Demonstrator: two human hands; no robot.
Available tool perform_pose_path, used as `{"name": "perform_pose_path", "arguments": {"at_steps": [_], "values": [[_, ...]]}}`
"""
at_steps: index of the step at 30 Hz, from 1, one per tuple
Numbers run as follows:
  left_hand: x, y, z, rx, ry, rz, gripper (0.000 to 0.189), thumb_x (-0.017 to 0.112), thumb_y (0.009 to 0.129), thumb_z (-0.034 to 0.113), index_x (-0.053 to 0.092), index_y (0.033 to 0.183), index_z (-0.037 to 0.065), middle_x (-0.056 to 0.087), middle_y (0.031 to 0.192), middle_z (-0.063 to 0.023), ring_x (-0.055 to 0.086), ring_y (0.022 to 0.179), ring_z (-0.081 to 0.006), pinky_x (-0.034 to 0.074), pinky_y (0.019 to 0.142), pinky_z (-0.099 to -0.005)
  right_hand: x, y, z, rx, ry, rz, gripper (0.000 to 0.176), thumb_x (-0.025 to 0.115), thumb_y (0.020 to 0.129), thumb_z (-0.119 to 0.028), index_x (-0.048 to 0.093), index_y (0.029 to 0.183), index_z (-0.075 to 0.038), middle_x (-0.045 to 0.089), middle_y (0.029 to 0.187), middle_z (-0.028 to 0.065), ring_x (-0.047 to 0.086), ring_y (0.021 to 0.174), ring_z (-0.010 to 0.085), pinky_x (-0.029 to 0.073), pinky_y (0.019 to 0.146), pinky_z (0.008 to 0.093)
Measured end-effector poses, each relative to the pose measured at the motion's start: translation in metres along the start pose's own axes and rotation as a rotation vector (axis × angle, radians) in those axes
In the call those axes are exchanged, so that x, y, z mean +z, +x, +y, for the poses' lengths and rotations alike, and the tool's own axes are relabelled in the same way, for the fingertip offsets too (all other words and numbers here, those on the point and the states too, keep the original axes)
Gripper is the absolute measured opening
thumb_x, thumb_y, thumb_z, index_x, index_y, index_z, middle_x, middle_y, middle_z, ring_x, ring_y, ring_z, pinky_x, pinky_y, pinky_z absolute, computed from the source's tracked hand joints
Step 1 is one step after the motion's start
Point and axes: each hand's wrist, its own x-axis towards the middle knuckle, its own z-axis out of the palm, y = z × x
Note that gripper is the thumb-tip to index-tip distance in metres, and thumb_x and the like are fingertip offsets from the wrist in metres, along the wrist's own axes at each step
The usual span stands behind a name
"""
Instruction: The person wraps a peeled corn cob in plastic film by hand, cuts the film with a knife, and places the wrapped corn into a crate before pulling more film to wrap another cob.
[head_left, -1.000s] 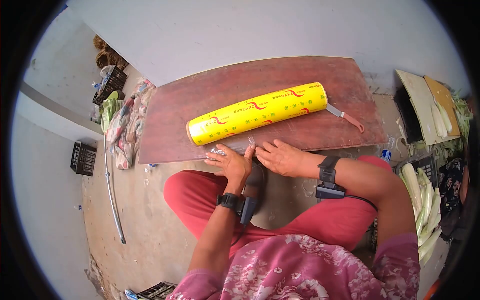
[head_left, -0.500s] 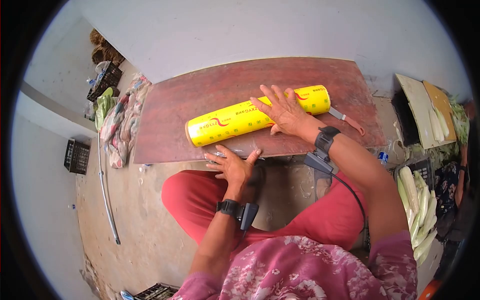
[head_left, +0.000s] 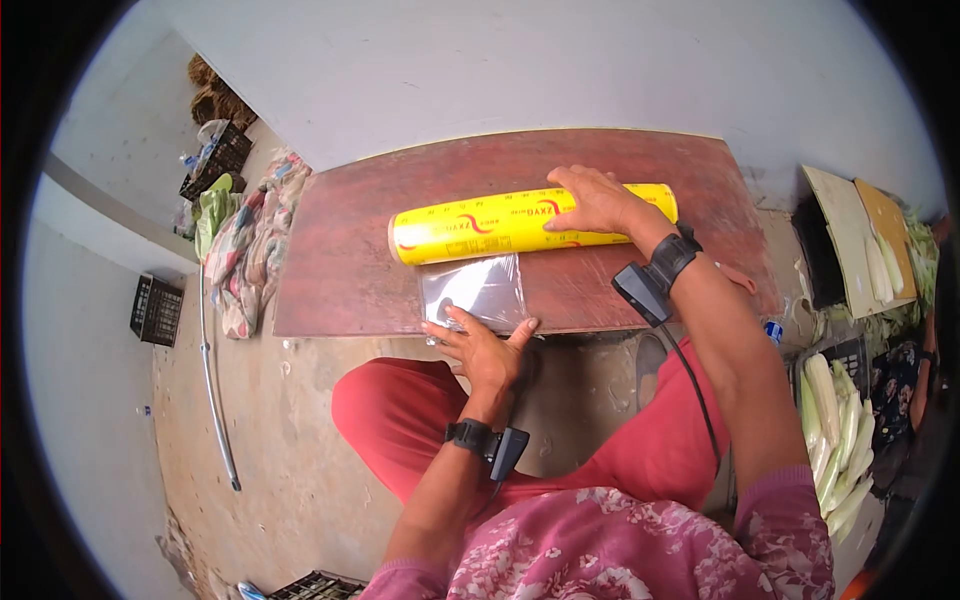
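Note:
A yellow roll of plastic film (head_left: 470,230) lies across the reddish wooden board (head_left: 340,250). My right hand (head_left: 598,205) rests over the right half of the roll, fingers apart and touching it. From the roll's underside a clear sheet of film (head_left: 475,288) stretches to the board's near edge. My left hand (head_left: 482,350) is at that edge with fingers spread, its fingertips on the end of the film. The pink handle of a knife (head_left: 738,278) shows right of my right forearm; its blade is hidden.
Pale long vegetables (head_left: 838,440) lie in a dark crate at the right. Cardboard sheets (head_left: 850,235) lean behind them. Left of the board are a patterned cloth (head_left: 240,260), a metal pole (head_left: 210,390) and a black crate (head_left: 156,310). A wall stands behind the board.
The roll has turned and moved away from my left hand, and a stretch of clear film now shows between them. My right hand has moved slightly right along with the roll.

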Motion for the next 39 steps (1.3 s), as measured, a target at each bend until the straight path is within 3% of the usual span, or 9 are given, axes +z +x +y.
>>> {"name": "perform_pose_path", "arguments": {"at_steps": [3, 9, 15, 25, 27, 28, 34, 37, 39], "values": [[-0.002, 0.0, 0.001, 0.001, -0.009, -0.003, 0.14, 0.085, 0.069, 0.061, -0.004, 0.159, 0.002, -0.022, 0.158, -0.0365, 0.0, 0.15, -0.0554, 0.024, 0.114, -0.0698, -0.001, 0.013, -0.002, -0.008, -0.192, -0.106, 0.079, 0.072, 0.083, -0.055, 0.048, 0.141, -0.008, 0.054, 0.138, 0.0192, 0.049, 0.132, 0.0331, 0.036, 0.105, 0.0538], [0.002, 0.003, -0.005, 0.042, 0.021, 0.011, 0.139, 0.081, 0.07, 0.066, -0.003, 0.159, 0.0, -0.023, 0.156, -0.04, 0.016, 0.146, -0.0586, 0.033, 0.111, -0.0649, 0.025, -0.006, 0.003, -0.264, -0.405, 0.221, 0.092, 0.081, 0.077, -0.048, 0.04, 0.15, -0.01, 0.044, 0.144, 0.0149, 0.04, 0.135, 0.0297, 0.03, 0.105, 0.0493], [0.0, 0.001, -0.006, 0.075, 0.04, 0.014, 0.14, 0.081, 0.07, 0.066, -0.002, 0.157, -0.005, -0.022, 0.153, -0.0443, 0.025, 0.142, -0.0615, 0.038, 0.11, -0.0588, 0.009, -0.001, 0.0, -0.16, -0.258, 0.077, 0.101, 0.086, 0.071, -0.045, 0.036, 0.152, -0.011, 0.04, 0.15, 0.0147, 0.039, 0.138, 0.0304, 0.03, 0.106, 0.048], [0.001, 0.003, -0.006, 0.083, 0.036, 0.017, 0.141, 0.082, 0.07, 0.066, -0.001, 0.157, -0.007, -0.022, 0.151, -0.0467, 0.023, 0.143, -0.0608, 0.04, 0.111, -0.05, 0.017, 0.011, 0.022, -0.045, -0.215, 0.267, 0.068, 0.074, 0.084, -0.049, 0.053, 0.136, -0.011, 0.047, 0.146, 0.0099, 0.043, 0.135, 0.0289, 0.03, 0.106, 0.0488], [0.003, 0.002, -0.007, 0.081, 0.001, 0.021, 0.137, 0.081, 0.072, 0.064, -0.002, 0.158, -0.003, -0.022, 0.155, -0.042, 0.031, 0.14, -0.058, 0.035, 0.111, -0.0594, 0.017, 0.014, 0.023, 0.01, -0.2, 0.299, 0.066, 0.072, 0.085, -0.051, 0.055, 0.135, -0.01, 0.046, 0.146, 0.0108, 0.043, 0.134, 0.0292, 0.029, 0.106, 0.0497], [0.003, 0.001, -0.008, 0.079, -0.016, 0.023, 0.135, 0.081, 0.073, 0.063, -0.003, 0.159, 0.0, -0.022, 0.156, -0.0397, 0.034, 0.139, -0.0566, 0.033, 0.111, -0.0641, 0.015, 0.014, 0.023, 0.011, -0.222, 0.275, 0.068, 0.072, 0.085, -0.051, 0.054, 0.136, -0.01, 0.045, 0.147, 0.0111, 0.043, 0.135, 0.0295, 0.029, 0.106, 0.0502], [0.004, 0.002, -0.01, 0.074, -0.006, 0.027, 0.135, 0.081, 0.073, 0.064, -0.002, 0.159, 0.0, -0.021, 0.157, -0.0393, 0.033, 0.14, -0.0559, 0.033, 0.112, -0.064, 0.023, 0.002, 0.016, -0.041, -0.404, 0.231, 0.082, 0.079, 0.081, -0.043, 0.042, 0.147, -0.012, 0.039, 0.151, 0.012, 0.037, 0.139, 0.0293, 0.029, 0.106, 0.0514], [0.005, 0.003, -0.01, 0.101, 0.044, 0.067, 0.138, 0.081, 0.07, 0.067, 0.002, 0.157, -0.005, -0.022, 0.152, -0.0457, 0.036, 0.136, -0.0607, 0.042, 0.109, -0.0521, 0.027, 0.002, 0.017, -0.053, -0.446, 0.289, 0.087, 0.083, 0.078, -0.035, 0.039, 0.149, -0.012, 0.038, 0.152, 0.0114, 0.036, 0.139, 0.029, 0.03, 0.106, 0.0517], [0.003, 0.003, -0.007, 0.07, 0.056, 0.047, 0.138, 0.08, 0.07, 0.068, 0.002, 0.158, -0.004, -0.022, 0.152, -0.0453, 0.038, 0.135, -0.0602, 0.043, 0.108, -0.0522, 0.025, 0.001, 0.014, -0.033, -0.389, 0.29, 0.089, 0.085, 0.076, -0.03, 0.039, 0.15, -0.012, 0.038, 0.153, 0.0109, 0.035, 0.14, 0.0292, 0.031, 0.106, 0.0522]]}}
